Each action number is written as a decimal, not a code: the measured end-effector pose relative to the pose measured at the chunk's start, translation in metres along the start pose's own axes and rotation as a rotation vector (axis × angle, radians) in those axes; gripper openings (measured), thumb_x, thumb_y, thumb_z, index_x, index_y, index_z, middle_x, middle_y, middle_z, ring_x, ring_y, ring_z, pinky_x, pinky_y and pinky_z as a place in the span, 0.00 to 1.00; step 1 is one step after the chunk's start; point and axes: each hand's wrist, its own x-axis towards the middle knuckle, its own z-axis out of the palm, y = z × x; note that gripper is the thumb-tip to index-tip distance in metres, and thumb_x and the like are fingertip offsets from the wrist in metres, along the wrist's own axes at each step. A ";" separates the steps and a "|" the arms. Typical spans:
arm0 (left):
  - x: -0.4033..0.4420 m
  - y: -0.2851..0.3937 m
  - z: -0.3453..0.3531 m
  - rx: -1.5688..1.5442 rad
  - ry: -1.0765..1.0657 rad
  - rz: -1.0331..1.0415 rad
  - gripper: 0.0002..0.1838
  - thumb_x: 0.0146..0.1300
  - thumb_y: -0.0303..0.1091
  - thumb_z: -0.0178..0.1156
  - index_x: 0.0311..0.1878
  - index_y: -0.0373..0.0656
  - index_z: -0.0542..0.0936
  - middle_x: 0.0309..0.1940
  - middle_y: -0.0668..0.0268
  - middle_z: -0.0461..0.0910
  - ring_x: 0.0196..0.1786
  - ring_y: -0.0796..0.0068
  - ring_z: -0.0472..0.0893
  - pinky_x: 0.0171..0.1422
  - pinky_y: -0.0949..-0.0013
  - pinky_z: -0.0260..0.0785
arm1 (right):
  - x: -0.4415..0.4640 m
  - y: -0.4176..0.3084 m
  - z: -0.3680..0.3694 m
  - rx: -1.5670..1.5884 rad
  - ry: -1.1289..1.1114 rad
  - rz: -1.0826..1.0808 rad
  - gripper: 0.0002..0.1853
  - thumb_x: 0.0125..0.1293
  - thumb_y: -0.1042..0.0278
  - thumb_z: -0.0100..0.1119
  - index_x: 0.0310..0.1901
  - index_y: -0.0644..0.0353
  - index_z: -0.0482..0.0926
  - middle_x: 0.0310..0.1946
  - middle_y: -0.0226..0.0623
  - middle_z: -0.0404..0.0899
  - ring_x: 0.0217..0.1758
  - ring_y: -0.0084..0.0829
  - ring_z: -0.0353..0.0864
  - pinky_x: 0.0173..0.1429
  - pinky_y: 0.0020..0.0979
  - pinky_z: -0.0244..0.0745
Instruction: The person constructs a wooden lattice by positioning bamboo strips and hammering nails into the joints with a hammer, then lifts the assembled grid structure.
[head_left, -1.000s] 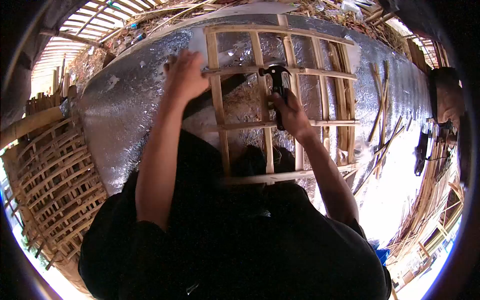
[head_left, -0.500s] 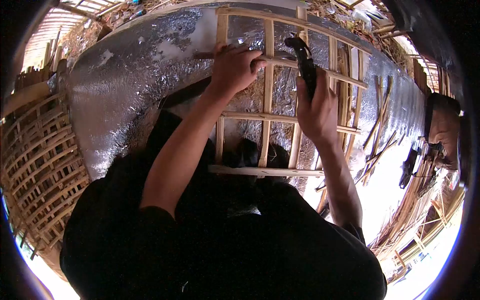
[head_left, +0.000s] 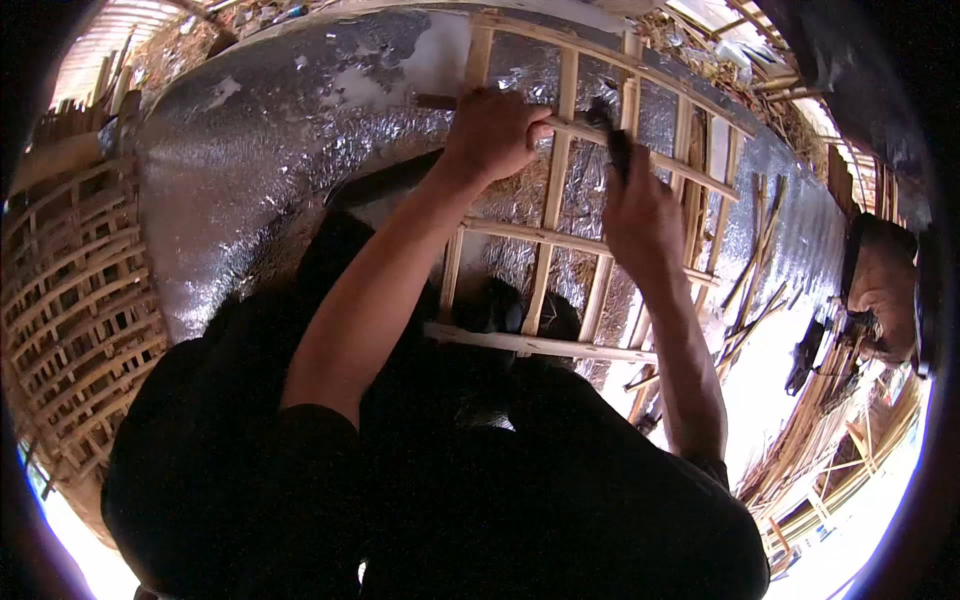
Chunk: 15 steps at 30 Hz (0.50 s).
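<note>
My left hand (head_left: 493,133) is closed around a crossbar of a pale wooden slat lattice (head_left: 540,236), near its upper left. A darker bar end (head_left: 434,102) sticks out left of that hand. In my right hand (head_left: 645,220) is a black hammer (head_left: 620,150), its head blurred beside the same crossbar. The lattice has several uprights crossed by several thin bars. Its near bar (head_left: 550,346) lies close to my dark clothing. The fingertips of my left hand are partly hidden.
Shiny silvery sheeting (head_left: 230,200) covers the ground. A woven slat panel (head_left: 80,280) stands at left. Loose sticks (head_left: 755,260) lie to the right, with a bundle of thin strips (head_left: 815,410) beyond. Part of another person (head_left: 882,280) shows at the right edge.
The lattice has shifted slightly right, and my left hand with it. My right hand and the hammer have moved a little right and down, and the hammer is now more blurred.
</note>
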 end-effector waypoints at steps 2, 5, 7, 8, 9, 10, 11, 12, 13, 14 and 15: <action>-0.012 -0.004 0.017 -0.020 0.001 -0.011 0.15 0.72 0.47 0.64 0.57 0.57 0.88 0.42 0.61 0.88 0.48 0.58 0.87 0.66 0.46 0.66 | -0.009 0.004 0.007 0.040 0.291 -0.191 0.19 0.81 0.65 0.50 0.66 0.66 0.65 0.34 0.57 0.86 0.31 0.54 0.90 0.29 0.47 0.85; -0.009 -0.013 0.023 0.099 0.171 0.092 0.14 0.73 0.48 0.63 0.56 0.62 0.89 0.38 0.67 0.87 0.46 0.64 0.86 0.68 0.47 0.63 | 0.001 0.011 0.025 0.092 -0.112 0.024 0.18 0.82 0.61 0.46 0.64 0.64 0.65 0.31 0.55 0.85 0.30 0.54 0.90 0.27 0.48 0.87; -0.009 -0.012 0.022 0.145 0.141 0.101 0.14 0.73 0.49 0.62 0.57 0.62 0.88 0.39 0.67 0.86 0.46 0.63 0.86 0.67 0.48 0.65 | 0.008 0.008 0.002 0.221 -0.071 0.085 0.16 0.81 0.62 0.50 0.61 0.64 0.68 0.32 0.56 0.85 0.33 0.57 0.90 0.29 0.45 0.89; -0.013 -0.014 0.024 0.141 0.172 0.097 0.15 0.74 0.49 0.61 0.58 0.62 0.88 0.40 0.66 0.86 0.46 0.63 0.86 0.67 0.48 0.65 | 0.011 0.016 -0.001 -0.032 0.125 -0.190 0.16 0.80 0.63 0.52 0.61 0.64 0.69 0.35 0.58 0.85 0.33 0.55 0.90 0.30 0.45 0.88; -0.020 -0.012 0.028 0.126 0.187 0.102 0.15 0.74 0.49 0.61 0.58 0.62 0.88 0.41 0.66 0.86 0.46 0.63 0.86 0.67 0.47 0.65 | 0.008 0.023 -0.005 -0.287 0.313 -0.448 0.16 0.80 0.64 0.55 0.61 0.64 0.69 0.39 0.60 0.85 0.33 0.54 0.90 0.31 0.46 0.87; -0.015 -0.015 0.027 0.126 0.224 0.120 0.15 0.74 0.49 0.60 0.58 0.62 0.87 0.42 0.66 0.86 0.47 0.63 0.86 0.67 0.47 0.65 | 0.014 0.003 -0.021 0.294 0.117 0.042 0.16 0.78 0.65 0.59 0.58 0.66 0.72 0.45 0.60 0.83 0.32 0.47 0.88 0.29 0.44 0.85; -0.011 -0.017 0.025 0.136 0.252 0.133 0.15 0.75 0.49 0.60 0.58 0.62 0.87 0.42 0.66 0.86 0.47 0.62 0.86 0.68 0.47 0.64 | 0.019 0.016 -0.006 0.003 0.204 -0.199 0.16 0.79 0.62 0.56 0.56 0.68 0.73 0.45 0.60 0.82 0.32 0.47 0.87 0.32 0.46 0.84; -0.012 -0.016 0.029 0.137 0.275 0.140 0.15 0.75 0.49 0.60 0.58 0.62 0.87 0.42 0.66 0.86 0.47 0.62 0.86 0.69 0.47 0.63 | 0.024 0.018 0.002 -0.305 0.363 -0.408 0.18 0.81 0.59 0.53 0.53 0.70 0.74 0.44 0.61 0.82 0.32 0.47 0.86 0.35 0.49 0.83; -0.013 -0.016 0.031 0.139 0.301 0.149 0.15 0.75 0.49 0.60 0.58 0.62 0.87 0.41 0.65 0.86 0.47 0.61 0.86 0.69 0.47 0.62 | 0.030 0.021 0.002 -0.069 0.041 -0.244 0.20 0.82 0.57 0.49 0.52 0.71 0.75 0.42 0.62 0.82 0.37 0.49 0.87 0.43 0.51 0.83; -0.012 -0.016 0.033 0.160 0.278 0.141 0.15 0.74 0.48 0.60 0.58 0.62 0.87 0.42 0.64 0.86 0.46 0.61 0.86 0.69 0.47 0.62 | 0.035 0.021 0.000 0.121 -0.222 -0.010 0.22 0.83 0.54 0.45 0.51 0.71 0.76 0.41 0.63 0.83 0.42 0.50 0.87 0.51 0.53 0.82; -0.014 -0.013 0.030 0.143 0.276 0.139 0.15 0.74 0.48 0.61 0.58 0.62 0.87 0.42 0.64 0.86 0.46 0.61 0.86 0.68 0.48 0.63 | 0.043 0.007 -0.022 0.149 -0.413 0.173 0.22 0.83 0.54 0.46 0.50 0.71 0.76 0.39 0.60 0.82 0.47 0.50 0.87 0.56 0.53 0.81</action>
